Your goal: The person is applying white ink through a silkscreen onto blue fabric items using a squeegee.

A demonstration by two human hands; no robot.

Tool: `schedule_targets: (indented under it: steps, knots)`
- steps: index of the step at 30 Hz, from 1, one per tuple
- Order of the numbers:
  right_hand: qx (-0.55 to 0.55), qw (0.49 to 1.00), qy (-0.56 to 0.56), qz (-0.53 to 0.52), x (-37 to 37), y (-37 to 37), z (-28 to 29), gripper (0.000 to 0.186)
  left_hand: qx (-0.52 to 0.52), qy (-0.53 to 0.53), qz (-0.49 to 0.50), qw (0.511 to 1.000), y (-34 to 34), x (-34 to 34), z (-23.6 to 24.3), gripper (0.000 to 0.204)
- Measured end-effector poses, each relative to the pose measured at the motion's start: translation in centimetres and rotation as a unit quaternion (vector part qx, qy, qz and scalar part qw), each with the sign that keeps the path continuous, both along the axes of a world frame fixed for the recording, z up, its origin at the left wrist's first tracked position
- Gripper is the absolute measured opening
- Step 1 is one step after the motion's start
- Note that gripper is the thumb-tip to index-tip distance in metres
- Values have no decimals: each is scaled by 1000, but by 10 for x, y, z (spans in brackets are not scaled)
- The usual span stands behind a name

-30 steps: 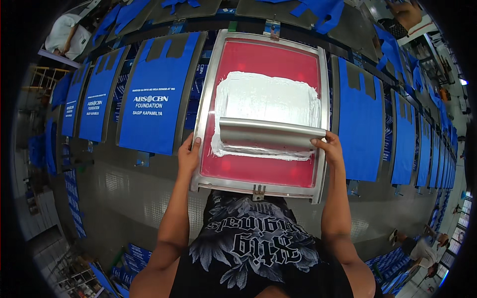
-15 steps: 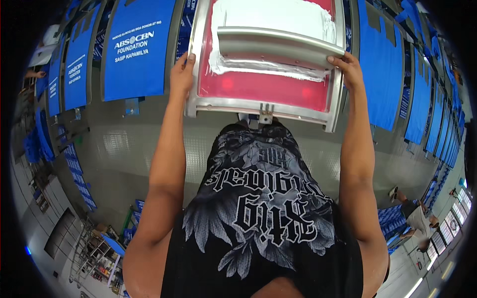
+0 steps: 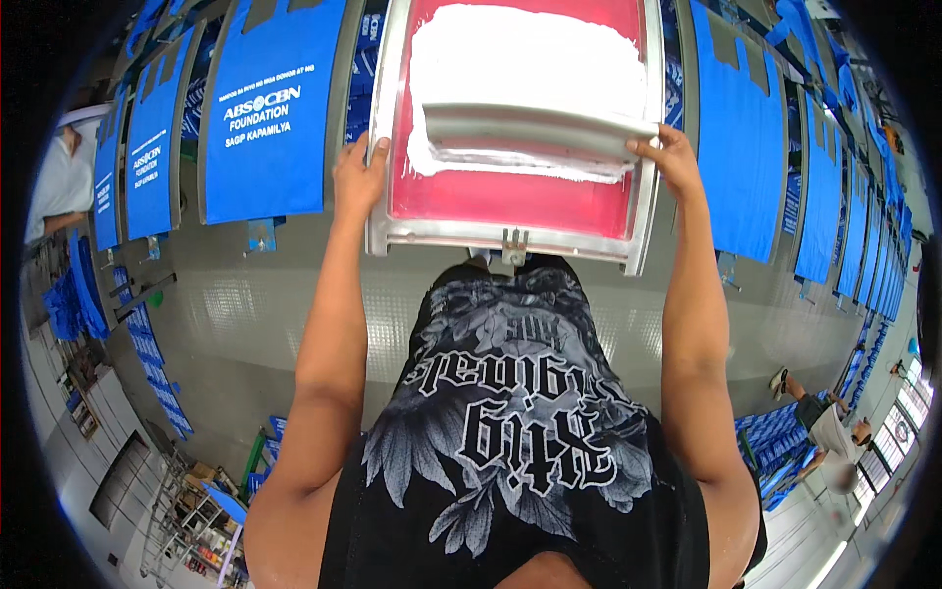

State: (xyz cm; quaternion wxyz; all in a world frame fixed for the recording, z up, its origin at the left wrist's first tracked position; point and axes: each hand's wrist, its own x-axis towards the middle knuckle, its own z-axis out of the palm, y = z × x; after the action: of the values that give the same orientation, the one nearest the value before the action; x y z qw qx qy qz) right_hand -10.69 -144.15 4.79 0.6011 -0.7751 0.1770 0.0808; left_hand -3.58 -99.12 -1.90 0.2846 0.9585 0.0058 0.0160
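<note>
A screen printing frame with metal edges and a red mesh is in front of me. Thick white ink covers much of the mesh. A long metal squeegee lies across it, its lower edge in the ink. My left hand is closed around the frame's left rail, thumb on top. At the right rail, my right hand has its fingers around the outside and its thumb by the squeegee's right end; whether it grips the squeegee too I cannot tell. A small metal bracket sits on the near edge.
Blue printed fabric panels lie in rows on boards to the left, with more blue panels to the right. Grey floor shows below. One person is at the far left, another at the lower right.
The frame sits slightly lower and further left in view. The squeegee's upper edge has come nearer to me, while its lower edge keeps about the same place on the mesh. Both hands stay at the rails.
</note>
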Motion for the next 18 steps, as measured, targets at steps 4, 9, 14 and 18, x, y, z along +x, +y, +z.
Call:
schedule_targets:
  steps: [4,9,14,18]
  knots:
    - [-330,926,40,177,-29,26,47,33,-30,-176,-153,972,-42,-14,99,44]
    - [-473,846,-94,228,-50,65,44,39,124,102,-386,908,-67,2,111,35]
    - [-494,834,-146,197,41,26,63,37,54,-43,-334,940,-101,74,122,33]
    - [-538,805,-198,151,103,18,-1,32,66,-127,-323,936,-117,121,66,39]
